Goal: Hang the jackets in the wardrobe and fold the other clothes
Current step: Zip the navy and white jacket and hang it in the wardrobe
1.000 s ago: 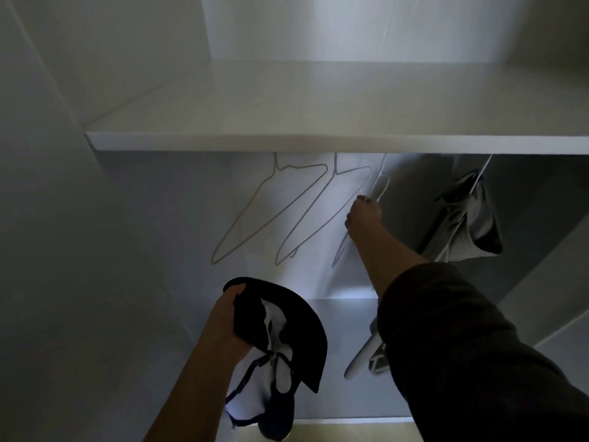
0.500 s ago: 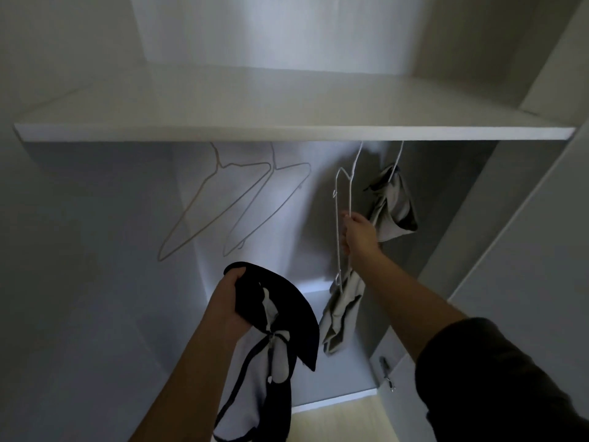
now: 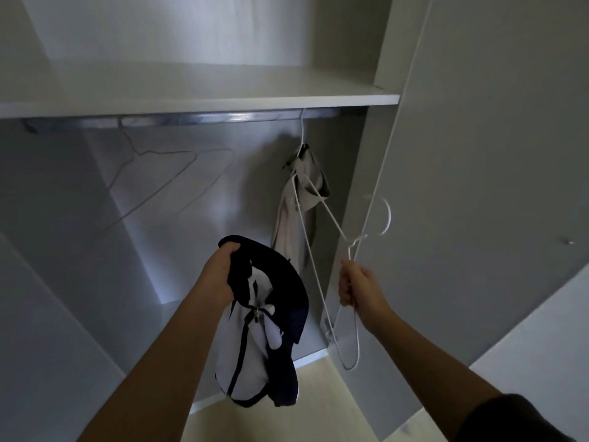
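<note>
The left hand (image 3: 220,272) grips a dark and white jacket (image 3: 264,339) by its collar, fingers curled round the dark fabric. The jacket hangs bunched below the fist, in front of the open wardrobe (image 3: 191,218), with its zip and a white cord showing down the pale front. It is on no hanger.

The right hand (image 3: 360,288) is closed round a white wire hanger (image 3: 354,241), holding it just below the twisted neck. The hook points up and to the right, in front of the door (image 3: 478,154) edge. One wire arm runs up and left across the grey jacket (image 3: 299,212); whether it touches that jacket I cannot tell. The other end loops down below the fist, near the floor (image 3: 318,393).

The grey jacket hangs on its own hanger from the rail (image 3: 223,118), at the right end, close to the side wall. Two empty hangers (image 3: 149,173) hang on the rail well to the left, tilted. The rail sits right under the shelf (image 3: 191,100). A dark sleeve covers the right upper arm; the forearms are bare.
</note>
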### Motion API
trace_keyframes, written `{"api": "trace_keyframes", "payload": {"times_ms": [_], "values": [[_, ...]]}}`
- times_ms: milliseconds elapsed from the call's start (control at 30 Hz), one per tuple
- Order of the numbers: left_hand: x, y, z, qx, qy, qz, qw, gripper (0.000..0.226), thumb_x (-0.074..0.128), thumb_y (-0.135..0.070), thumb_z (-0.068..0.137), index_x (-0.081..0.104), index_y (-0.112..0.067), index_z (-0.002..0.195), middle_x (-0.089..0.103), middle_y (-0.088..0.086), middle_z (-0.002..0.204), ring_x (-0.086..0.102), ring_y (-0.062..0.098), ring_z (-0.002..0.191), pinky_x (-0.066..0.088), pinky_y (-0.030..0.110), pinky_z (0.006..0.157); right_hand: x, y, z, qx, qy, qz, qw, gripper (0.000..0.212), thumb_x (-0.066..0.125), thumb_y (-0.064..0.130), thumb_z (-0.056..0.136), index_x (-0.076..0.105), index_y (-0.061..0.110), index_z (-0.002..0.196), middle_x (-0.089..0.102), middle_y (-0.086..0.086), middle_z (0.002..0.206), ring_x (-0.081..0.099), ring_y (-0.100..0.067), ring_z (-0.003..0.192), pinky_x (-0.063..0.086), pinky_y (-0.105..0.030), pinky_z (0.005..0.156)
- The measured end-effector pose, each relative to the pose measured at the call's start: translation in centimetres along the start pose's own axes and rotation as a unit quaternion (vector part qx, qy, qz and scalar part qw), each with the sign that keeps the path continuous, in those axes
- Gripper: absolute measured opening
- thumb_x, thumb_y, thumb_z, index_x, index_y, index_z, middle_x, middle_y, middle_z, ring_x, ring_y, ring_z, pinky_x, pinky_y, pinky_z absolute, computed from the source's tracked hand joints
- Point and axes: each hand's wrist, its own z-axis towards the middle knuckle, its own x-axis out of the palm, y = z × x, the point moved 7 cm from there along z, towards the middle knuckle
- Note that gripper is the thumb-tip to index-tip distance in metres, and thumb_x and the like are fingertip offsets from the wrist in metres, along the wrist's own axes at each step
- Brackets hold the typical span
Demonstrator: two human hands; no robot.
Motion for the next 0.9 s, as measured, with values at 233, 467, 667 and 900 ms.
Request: {"api": "trace_keyframes", "payload": {"times_ms": [233, 467, 667, 900], "values": [[2.2, 4.5, -3.0, -0.007, -0.006, 0.018, 1.0, 0.022, 0.052, -0.024, 0.096, 0.06, -0.004, 0.094, 0.055, 0.011, 0.08, 0.052, 0.02, 0.069, 0.045, 0.033, 0.076, -5.9, 4.4, -2.5, -0.082, -0.176, -0.056, 0.979, 0.035, 0.045, 0.015, 0.096, 0.053, 0.012, 0.062, 0.037, -0.004, 0.053, 0.034, -0.015, 0.049, 0.027, -0.026, 0.048], [4.1, 6.9, -4.6, -0.004, -0.014, 0.044, 0.999, 0.04, 0.053, -0.027, 0.097, 0.056, 0.002, 0.124, 0.061, 0.015, 0.093, 0.057, 0.026, 0.078, 0.048, 0.038, 0.083, -4.7, 12.2, -9.0, -0.205, -0.08, 0.229, 0.948, 0.036, 0.035, 0.011, 0.097, 0.033, 0.017, 0.062, 0.023, 0.006, 0.047, 0.016, -0.008, 0.04, 0.012, -0.02, 0.039], [5.1, 5.3, -6.4, 0.047, -0.015, 0.045, 0.998, 0.044, 0.054, -0.026, 0.097, 0.054, 0.002, 0.13, 0.062, 0.018, 0.111, 0.06, 0.031, 0.094, 0.049, 0.036, 0.084, -1.4, 8.4, -9.2, -0.168, -0.027, 0.219, 0.961, 0.038, 0.036, 0.016, 0.099, 0.038, 0.018, 0.061, 0.027, 0.007, 0.045, 0.02, -0.009, 0.04, 0.016, -0.02, 0.038], [2.8, -0.4, -7.7, 0.105, -0.02, 0.024, 0.994, 0.025, 0.052, -0.025, 0.096, 0.056, -0.009, 0.078, 0.052, 0.007, 0.071, 0.05, 0.019, 0.057, 0.048, 0.026, 0.051, 0.5, -1.0, -8.8, -0.113, 0.1, -0.03, 0.988, 0.038, 0.036, 0.014, 0.101, 0.042, 0.016, 0.063, 0.032, 0.0, 0.052, 0.027, -0.014, 0.049, 0.023, -0.023, 0.045]]}}
